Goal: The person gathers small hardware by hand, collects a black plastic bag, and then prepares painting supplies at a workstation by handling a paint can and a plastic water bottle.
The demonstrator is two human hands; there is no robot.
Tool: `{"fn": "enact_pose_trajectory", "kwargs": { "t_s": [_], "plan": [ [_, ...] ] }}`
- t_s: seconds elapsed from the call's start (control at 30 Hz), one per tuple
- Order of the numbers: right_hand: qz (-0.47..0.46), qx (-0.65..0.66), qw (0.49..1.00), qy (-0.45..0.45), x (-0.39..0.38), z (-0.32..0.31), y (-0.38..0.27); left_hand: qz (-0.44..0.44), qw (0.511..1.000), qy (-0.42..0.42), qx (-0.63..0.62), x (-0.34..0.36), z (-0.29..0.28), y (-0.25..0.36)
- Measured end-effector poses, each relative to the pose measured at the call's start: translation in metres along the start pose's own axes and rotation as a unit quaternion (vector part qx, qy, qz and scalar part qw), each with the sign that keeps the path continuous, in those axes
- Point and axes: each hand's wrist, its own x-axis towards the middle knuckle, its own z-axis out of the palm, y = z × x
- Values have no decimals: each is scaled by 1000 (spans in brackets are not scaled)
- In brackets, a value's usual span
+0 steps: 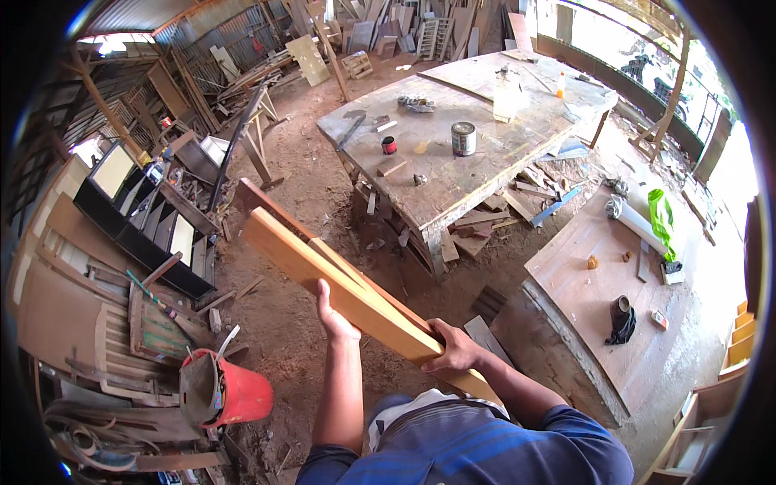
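Note:
I hold two long wooden boards, a light orange one (283, 250) in front and a reddish-brown one (265, 202) behind it, slanting from upper left down to my body at the lower right. My left hand (335, 315) grips them partway along, its thumb up against the light board's face. My right hand (453, 347) is closed over them lower down, nearer my body, fingers wrapped on the edge. The boards' lower end is partly hidden by my right forearm.
A large worktable (420, 194) with cans and bottles stands ahead, scraps beneath. A lower bench (582, 307) is at right. At left are a red bucket (246, 400), black shelving (129, 234) and leaning panels (56, 315). Dirt floor (283, 162) runs between them.

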Motion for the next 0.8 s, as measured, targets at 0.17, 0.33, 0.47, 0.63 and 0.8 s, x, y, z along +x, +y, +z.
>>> {"fn": "enact_pose_trajectory", "kwargs": {
  "t_s": [0.17,0.33,0.47,0.63,0.8],
  "plan": [
    [83,-6,995,54,62,-48,24,-100,991,-94,-2,88,51,-59],
    [98,34,983,153,165,-98,24,-174,971,-165,17,190,94,-121],
    [152,24,957,245,221,-137,33,-262,942,-211,-5,251,134,-179],
    [198,15,925,324,267,-182,31,-382,894,-230,46,307,186,-190],
    [233,-23,900,367,335,-231,52,-361,878,-257,178,369,154,-224]
  ]
}}
